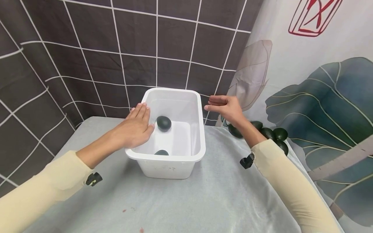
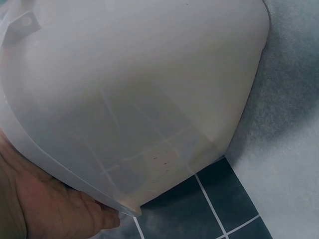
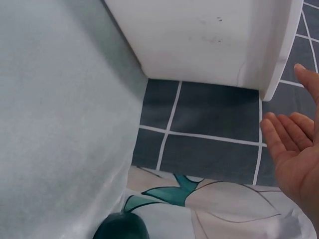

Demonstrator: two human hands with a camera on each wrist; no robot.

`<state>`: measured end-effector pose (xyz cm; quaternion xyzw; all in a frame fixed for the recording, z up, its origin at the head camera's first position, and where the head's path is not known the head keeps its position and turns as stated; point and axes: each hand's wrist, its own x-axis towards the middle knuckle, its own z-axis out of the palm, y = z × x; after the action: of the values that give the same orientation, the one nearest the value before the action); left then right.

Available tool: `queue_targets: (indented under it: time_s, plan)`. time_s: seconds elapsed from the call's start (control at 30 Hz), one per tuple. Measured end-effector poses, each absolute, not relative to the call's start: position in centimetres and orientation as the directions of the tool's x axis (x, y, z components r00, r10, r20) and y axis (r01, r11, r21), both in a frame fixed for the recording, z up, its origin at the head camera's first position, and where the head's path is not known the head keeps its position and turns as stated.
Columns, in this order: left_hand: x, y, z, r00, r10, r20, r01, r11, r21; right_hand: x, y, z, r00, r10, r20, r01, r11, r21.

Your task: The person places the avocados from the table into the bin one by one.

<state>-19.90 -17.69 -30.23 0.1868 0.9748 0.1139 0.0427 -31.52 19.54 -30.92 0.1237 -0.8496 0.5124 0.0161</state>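
A deep white plastic tub (image 1: pixel 166 168) stands at the back of the cloth-covered table. Inside it, one dark green avocado (image 1: pixel 164 123) lies near the far left, and a second avocado (image 1: pixel 161 152) is partly hidden behind the near rim. My left hand (image 1: pixel 137 127) rests on the tub's left rim with its fingers straight; the left wrist view shows this hand (image 2: pixel 55 204) along the rim. Just off the right rim, my right hand (image 1: pixel 228 108) hangs in the air, fingers loosely extended and holding nothing. In the right wrist view, that hand (image 3: pixel 296 144) is apart from the tub (image 3: pixel 199 45).
Several avocados (image 1: pixel 280 133) lie grouped at the table's right back edge, partly hidden behind my right forearm. A dark grid-patterned curtain (image 1: pixel 140 38) hangs directly behind the tub. A leaf-patterned cloth (image 1: pixel 323 97) hangs on the right. Grey-blue cloth (image 1: pixel 175 204) covers the table.
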Motion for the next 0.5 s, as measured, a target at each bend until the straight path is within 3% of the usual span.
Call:
queue_targets:
  time_s: [0.5]
  plan:
    - [-19.8, -17.8, -30.1, -0.925, 0.379, -0.037, 0.360, 0.902, 0.237, -31.0, 21.7, -32.0, -0.974, -0.142, 0.176, -0.220, 0.412, -0.884]
